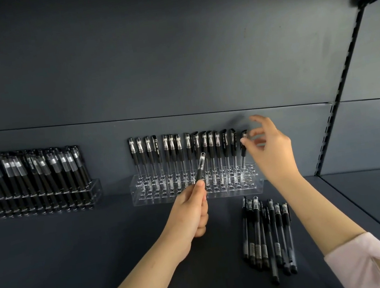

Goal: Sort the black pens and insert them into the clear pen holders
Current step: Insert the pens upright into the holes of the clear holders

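A clear pen holder (250, 187) stands against the back wall of a dark shelf, with several black pens upright in its rear row. My left hand (190, 212) is in front of the holder, shut on a black pen (200, 167) that points up and slightly right. My right hand (269, 148) is at the right end of the row, thumb and finger pinching the cap of the rightmost pen (244, 151), which stands tilted in a hole. Several loose black pens (267, 235) lie side by side on the shelf below the holder's right end.
A second clear holder (93, 190), full of black pens, stands at the far left against the wall. A slotted upright rail (338, 100) and a side panel bound the shelf on the right. The shelf surface (76, 243) is dark.
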{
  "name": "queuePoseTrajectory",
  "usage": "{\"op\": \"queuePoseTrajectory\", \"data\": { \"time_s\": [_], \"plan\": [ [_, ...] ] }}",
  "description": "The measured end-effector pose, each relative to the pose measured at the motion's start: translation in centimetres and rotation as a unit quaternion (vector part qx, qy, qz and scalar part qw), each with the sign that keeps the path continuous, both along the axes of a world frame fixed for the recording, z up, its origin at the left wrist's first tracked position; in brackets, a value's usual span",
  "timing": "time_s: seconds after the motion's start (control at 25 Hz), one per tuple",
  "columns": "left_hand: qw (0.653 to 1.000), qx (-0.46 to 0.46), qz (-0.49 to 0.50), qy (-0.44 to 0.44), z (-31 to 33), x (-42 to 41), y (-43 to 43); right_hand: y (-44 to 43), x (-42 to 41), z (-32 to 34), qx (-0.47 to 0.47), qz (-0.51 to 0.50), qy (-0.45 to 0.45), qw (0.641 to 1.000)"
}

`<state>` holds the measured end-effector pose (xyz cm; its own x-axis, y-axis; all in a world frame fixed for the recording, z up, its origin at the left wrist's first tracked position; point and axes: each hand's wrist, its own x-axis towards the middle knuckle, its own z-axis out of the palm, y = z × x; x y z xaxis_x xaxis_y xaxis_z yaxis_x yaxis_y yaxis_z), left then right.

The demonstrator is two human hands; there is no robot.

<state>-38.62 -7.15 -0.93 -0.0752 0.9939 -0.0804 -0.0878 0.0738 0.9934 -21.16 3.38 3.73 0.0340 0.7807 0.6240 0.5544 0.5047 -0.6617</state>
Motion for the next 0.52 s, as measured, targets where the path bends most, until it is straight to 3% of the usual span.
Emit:
{"op": "queuePoseTrajectory", "data": {
  "time_s": [0.12,0.24,0.52],
  "plan": [
    [1.0,0.007,-0.013,-0.003,0.0,0.0,0.0,-1.5,0.1,0.5,0.007,0.024,-0.001,1.0],
    [0.999,0.013,-0.041,0.01,0.2,0.3,-0.2,-3.8,-0.1,1.0,-0.107,0.162,-0.005,0.981],
    [0.991,0.042,-0.112,0.064,0.1,0.8,-0.8,-4.9,-0.4,0.3,-0.249,0.321,0.175,0.897]
  ]
}}
